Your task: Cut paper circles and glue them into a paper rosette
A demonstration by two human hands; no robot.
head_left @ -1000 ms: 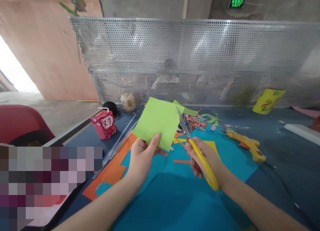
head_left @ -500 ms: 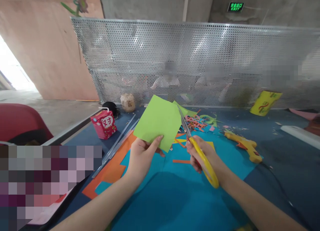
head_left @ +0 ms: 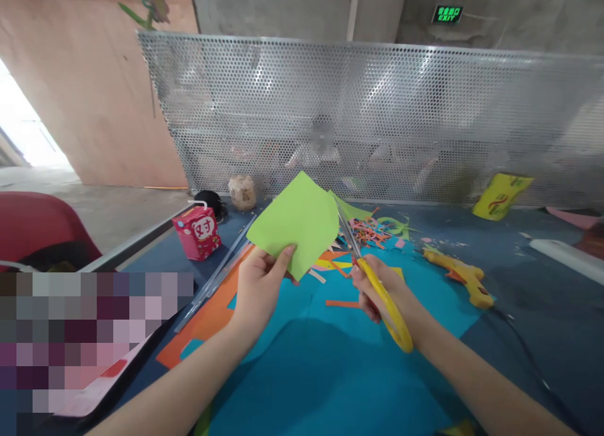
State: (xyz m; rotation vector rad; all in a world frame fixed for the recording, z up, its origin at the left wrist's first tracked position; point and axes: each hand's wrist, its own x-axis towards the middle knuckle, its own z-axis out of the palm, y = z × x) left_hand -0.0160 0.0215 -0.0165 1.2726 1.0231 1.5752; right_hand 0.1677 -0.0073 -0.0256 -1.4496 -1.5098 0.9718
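Observation:
My left hand (head_left: 264, 279) pinches the lower corner of a light green sheet of paper (head_left: 297, 219), thumb on top. The sheet is held up over the table, tilted with one corner pointing away. My right hand (head_left: 384, 285) grips yellow-handled scissors (head_left: 387, 307), their blades at the sheet's right edge. A green paper flap (head_left: 349, 206) shows just beyond the blades; whether it still joins the sheet I cannot tell. Below both hands lies a large blue sheet of paper (head_left: 302, 373). An orange strip (head_left: 342, 304) rests on it.
Orange paper (head_left: 212, 319), clear sticks (head_left: 217, 275) and a pink drink box (head_left: 195, 233) lie left. Paper scraps (head_left: 370, 233) are heaped behind the scissors. A yellow glue gun (head_left: 460, 275) with a cord is right. A perforated metal screen (head_left: 292, 90) stands behind, with people beyond it.
My left hand has turned the green sheet and shifted it slightly left, so its far corner sits higher. My right hand and the scissors have stayed almost in place.

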